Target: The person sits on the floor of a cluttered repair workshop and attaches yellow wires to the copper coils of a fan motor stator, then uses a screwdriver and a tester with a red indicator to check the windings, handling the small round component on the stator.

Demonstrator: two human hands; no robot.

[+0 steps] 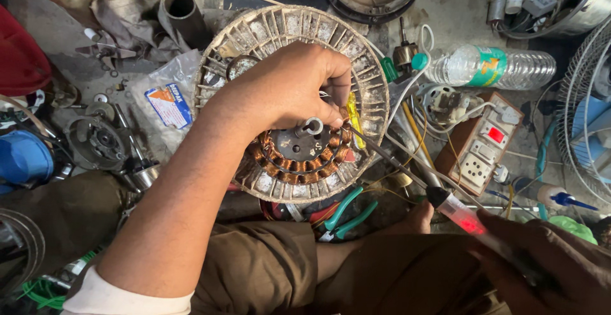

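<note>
**While the Left Hand Pins the Motor, the Tester Reaches In From the Right**

While the left hand [299, 89] lies curled on top of the fan motor [293, 102], its fingers pinch closed around something small beside the central shaft [312, 126]; what exactly they grip is hidden. The motor sits directly ahead of the person, between the knees, copper windings [294, 162] showing below the hand. The right hand [547, 267] is closed around a tester screwdriver [461, 216] with a clear, red-glowing handle. Its long axis runs diagonally from lower right up to the left, the thin shaft ending close under the left fingertips. So the left hand is on the motor; the right stays well back, with only the tool bridging the gap.

On the floor to the right are a switch-and-socket board [487, 143] and a plastic water bottle [490, 67] lying on its side. A metal tub [576, 13] at top right holds capacitors and loose wire. Green-handled pliers [347, 213] rest below the motor.
</note>
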